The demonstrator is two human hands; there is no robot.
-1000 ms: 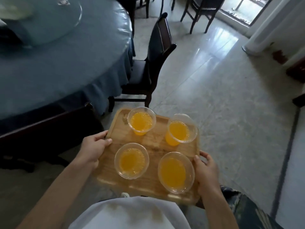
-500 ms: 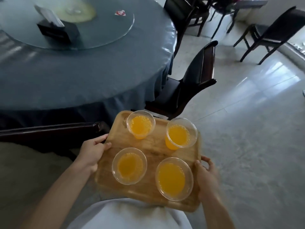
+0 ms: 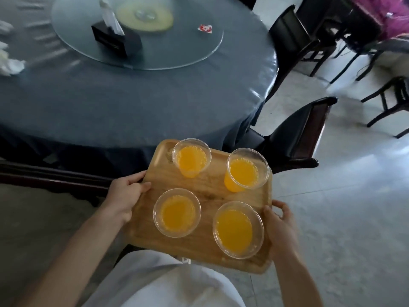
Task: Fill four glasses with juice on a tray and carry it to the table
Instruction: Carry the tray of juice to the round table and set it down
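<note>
The tabletop had come closer and filled more of the view than half a second before, its edge now just past the tray. The left hand gripped the tray's left edge, the right hand its right edge, fingers curled around the rim. Four glasses of juice stood upright on the tray, held in the air near a chair.

We cannot see the fingers under the tray. The round table is cut off left and far. White things at far left blur beyond telling.
</note>
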